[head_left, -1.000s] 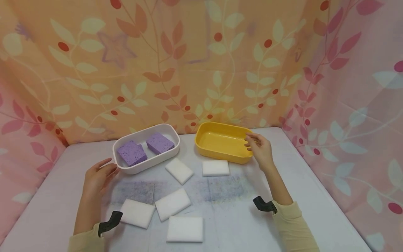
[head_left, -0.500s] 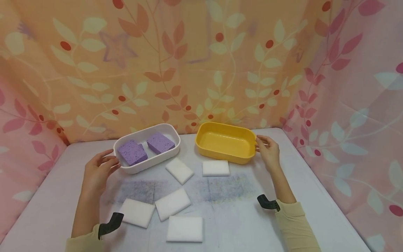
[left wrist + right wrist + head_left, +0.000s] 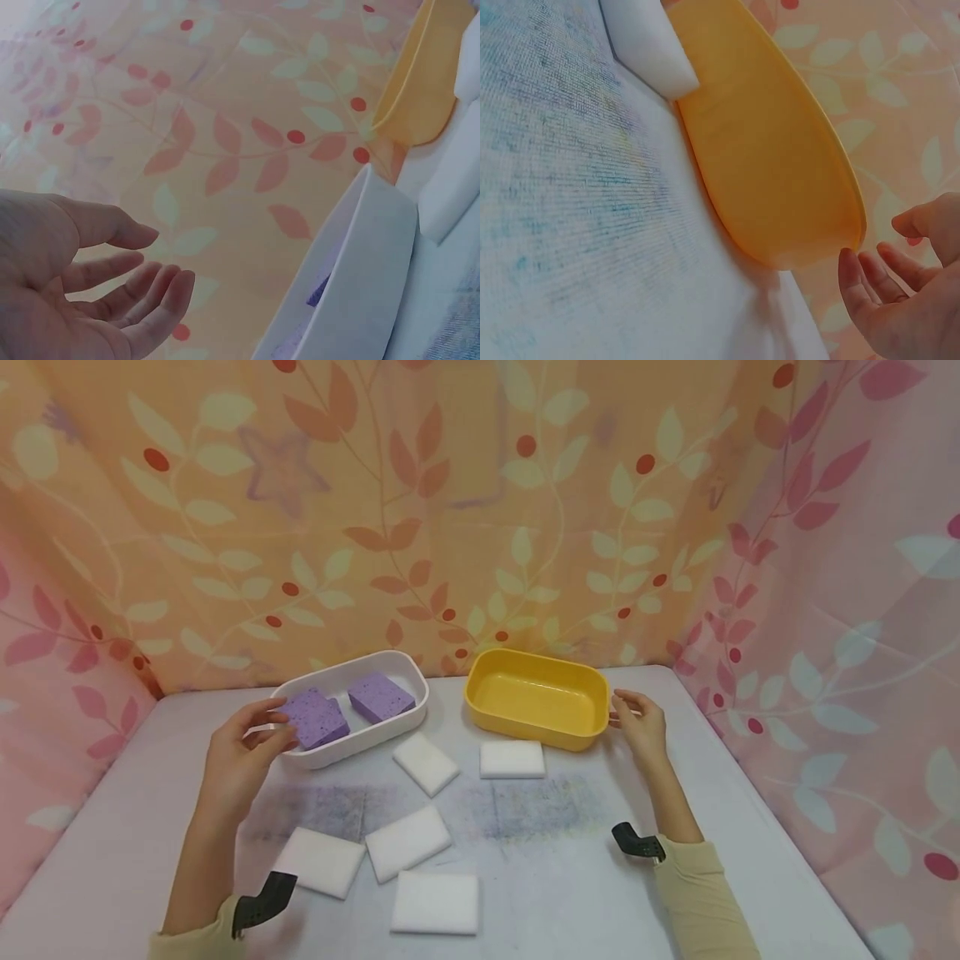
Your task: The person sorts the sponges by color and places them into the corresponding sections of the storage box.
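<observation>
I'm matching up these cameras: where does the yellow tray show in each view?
Head: yellow tray just right of centre.
Left wrist: yellow tray in the top right corner, cut off by the top edge.
Right wrist: yellow tray from the top edge down past the middle.
Shared landmark: the leaf-patterned cloth.

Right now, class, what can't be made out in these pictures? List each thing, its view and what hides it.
1. Head view: part of the white tray's left end, behind the left hand.
2. Head view: a corner of the lower-left white block, behind the black wrist device.
3. Left wrist view: most of the purple sponges, behind a tray wall.
4. Right wrist view: the yellow tray's inside, behind its outer wall.
</observation>
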A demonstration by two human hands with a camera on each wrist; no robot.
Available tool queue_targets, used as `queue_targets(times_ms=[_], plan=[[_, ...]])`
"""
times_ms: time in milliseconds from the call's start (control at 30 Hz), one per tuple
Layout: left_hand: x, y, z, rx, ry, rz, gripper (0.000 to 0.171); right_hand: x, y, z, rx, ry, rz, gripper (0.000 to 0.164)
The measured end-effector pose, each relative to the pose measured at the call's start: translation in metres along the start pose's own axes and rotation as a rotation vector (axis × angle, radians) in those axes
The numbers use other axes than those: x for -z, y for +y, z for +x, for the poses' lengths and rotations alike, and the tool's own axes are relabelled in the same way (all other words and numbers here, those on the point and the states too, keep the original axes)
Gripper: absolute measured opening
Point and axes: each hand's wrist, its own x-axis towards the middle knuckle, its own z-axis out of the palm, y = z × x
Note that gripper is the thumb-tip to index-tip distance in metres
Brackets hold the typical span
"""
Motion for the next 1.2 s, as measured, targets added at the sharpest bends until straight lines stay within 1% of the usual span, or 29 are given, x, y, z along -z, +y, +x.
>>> queue_targets(times_ms=[67,133,233,400,567,667,833,1033,1133,1200], plan=[[-0.001,0.003,-0.001,-0.023,-0.008,0.097,0.034,0.000,0.001,0.000,-0.015,-0.015,-0.002,0.041],[-0.002,0.005,-0.003,-0.043,-0.026,0.184,0.038,0.000,0.002,0.001,-0.035,-0.025,-0.004,0.042],[-0.002,0.006,-0.008,-0.081,-0.064,0.247,0.039,-0.001,0.005,0.001,-0.051,-0.036,-0.003,0.044],[0.000,0.002,-0.013,-0.117,-0.119,0.294,0.040,-0.003,0.008,0.001,-0.078,-0.034,0.029,0.044],[0.003,-0.007,-0.022,-0.139,-0.176,0.351,0.042,-0.005,0.008,0.000,-0.099,-0.046,0.046,0.045],[0.004,-0.016,-0.030,-0.160,-0.204,0.351,0.044,-0.006,0.006,-0.001,-0.107,-0.061,0.068,0.046],[0.007,-0.033,-0.042,-0.218,-0.252,0.348,0.044,-0.007,0.003,-0.001,-0.137,-0.084,0.105,0.048],[0.012,-0.053,-0.052,-0.279,-0.338,0.402,0.045,-0.007,0.002,0.000,-0.195,-0.095,0.142,0.050],[0.016,-0.061,-0.055,-0.295,-0.376,0.425,0.046,-0.007,0.001,0.000,-0.216,-0.108,0.161,0.051],[0.019,-0.066,-0.057,-0.288,-0.403,0.433,0.046,-0.005,0.000,0.000,-0.228,-0.113,0.177,0.051]])
